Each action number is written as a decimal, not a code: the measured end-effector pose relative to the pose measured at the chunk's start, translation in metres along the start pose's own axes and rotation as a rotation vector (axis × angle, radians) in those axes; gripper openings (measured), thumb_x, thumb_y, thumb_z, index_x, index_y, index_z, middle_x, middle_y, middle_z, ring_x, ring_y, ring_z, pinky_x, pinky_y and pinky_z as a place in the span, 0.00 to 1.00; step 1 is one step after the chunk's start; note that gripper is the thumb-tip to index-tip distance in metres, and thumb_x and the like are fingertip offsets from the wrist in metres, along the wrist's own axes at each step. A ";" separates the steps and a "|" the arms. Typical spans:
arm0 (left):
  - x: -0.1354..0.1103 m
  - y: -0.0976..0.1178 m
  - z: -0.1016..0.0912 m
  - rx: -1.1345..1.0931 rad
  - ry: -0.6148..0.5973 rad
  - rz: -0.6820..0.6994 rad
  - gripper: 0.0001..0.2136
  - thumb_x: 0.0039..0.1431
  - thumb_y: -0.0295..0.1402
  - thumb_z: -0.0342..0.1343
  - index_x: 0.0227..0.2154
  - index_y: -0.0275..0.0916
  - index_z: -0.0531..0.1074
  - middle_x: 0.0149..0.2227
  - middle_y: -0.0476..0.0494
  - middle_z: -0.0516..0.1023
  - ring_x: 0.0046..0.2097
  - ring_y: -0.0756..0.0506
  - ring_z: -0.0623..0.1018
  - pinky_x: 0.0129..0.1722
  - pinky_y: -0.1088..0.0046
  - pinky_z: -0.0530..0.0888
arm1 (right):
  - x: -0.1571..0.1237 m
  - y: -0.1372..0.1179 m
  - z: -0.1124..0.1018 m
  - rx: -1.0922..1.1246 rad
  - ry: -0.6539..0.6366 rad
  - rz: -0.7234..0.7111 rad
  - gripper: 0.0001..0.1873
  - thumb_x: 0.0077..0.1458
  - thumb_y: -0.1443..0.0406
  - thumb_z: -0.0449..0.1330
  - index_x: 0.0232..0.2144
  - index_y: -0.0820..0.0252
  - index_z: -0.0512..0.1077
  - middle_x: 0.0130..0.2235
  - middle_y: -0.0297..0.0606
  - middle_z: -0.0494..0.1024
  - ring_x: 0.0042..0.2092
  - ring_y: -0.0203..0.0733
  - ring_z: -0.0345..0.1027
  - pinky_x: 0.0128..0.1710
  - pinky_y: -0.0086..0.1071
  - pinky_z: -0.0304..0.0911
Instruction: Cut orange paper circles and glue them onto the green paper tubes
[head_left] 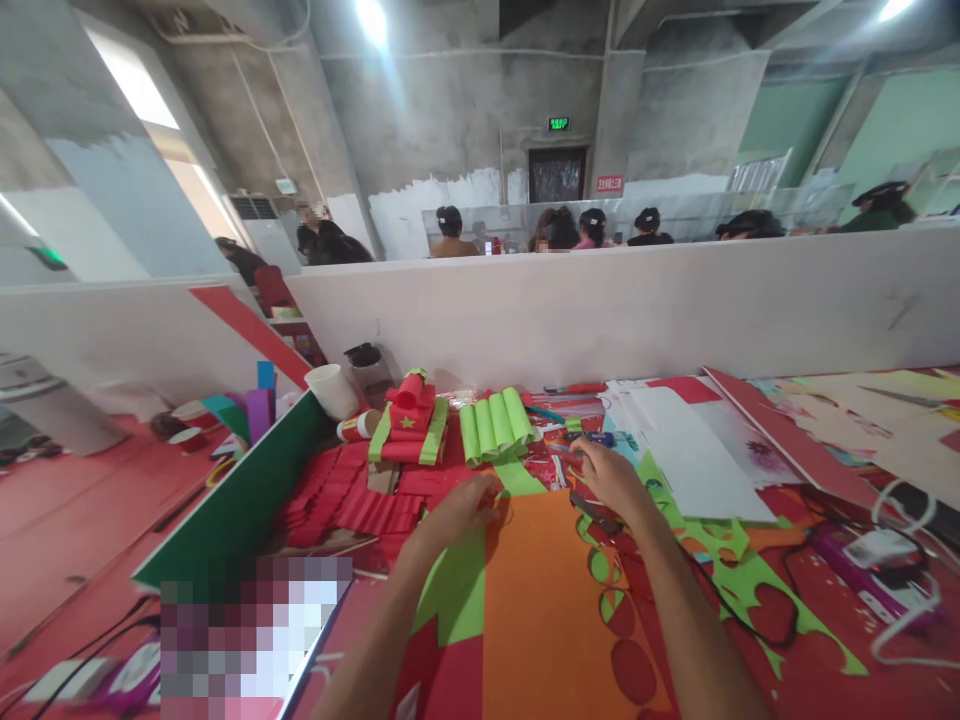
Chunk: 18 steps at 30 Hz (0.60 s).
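My left hand (476,500) lies at the top left corner of an orange paper sheet (547,600), its bent fingers gripping the edge there. Round holes and drawn circles run down the sheet's right side. My right hand (604,475) reaches past the sheet's top right corner, fingers apart, beside a blue tool (600,438) whose kind I cannot make out. A dark-handled tool (596,512) rests below that hand. Green paper (457,590) shows under the orange sheet. Beyond my hands stand rolled green paper tubes (495,425) and a red paper piece with a yellow star (409,420).
Folded red paper strips (349,500) lie at the left, beside a dark green board (247,500). A white cup (332,390) and a dark-lidded jar (367,370) stand behind. White sheets (697,450) and cut green scraps (772,610) cover the right. A white partition (570,310) borders the table.
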<state>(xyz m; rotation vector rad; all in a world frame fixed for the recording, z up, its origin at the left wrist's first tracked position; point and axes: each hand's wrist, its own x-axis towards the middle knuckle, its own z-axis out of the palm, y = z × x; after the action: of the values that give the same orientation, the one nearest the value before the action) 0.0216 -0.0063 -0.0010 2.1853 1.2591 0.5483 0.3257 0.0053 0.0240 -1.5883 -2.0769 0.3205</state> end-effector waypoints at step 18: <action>0.014 -0.015 0.007 -0.054 -0.039 -0.010 0.10 0.43 0.27 0.62 0.32 0.40 0.74 0.36 0.47 0.75 0.38 0.45 0.74 0.36 0.75 0.69 | -0.006 -0.007 -0.002 -0.222 -0.201 0.075 0.11 0.60 0.70 0.56 0.42 0.55 0.76 0.44 0.42 0.79 0.47 0.48 0.72 0.40 0.32 0.58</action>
<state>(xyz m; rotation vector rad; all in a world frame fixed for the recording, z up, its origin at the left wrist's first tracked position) 0.0224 0.0101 -0.0153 2.1343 1.2205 0.5268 0.3221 -0.0026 0.0276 -1.8339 -2.2738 0.2945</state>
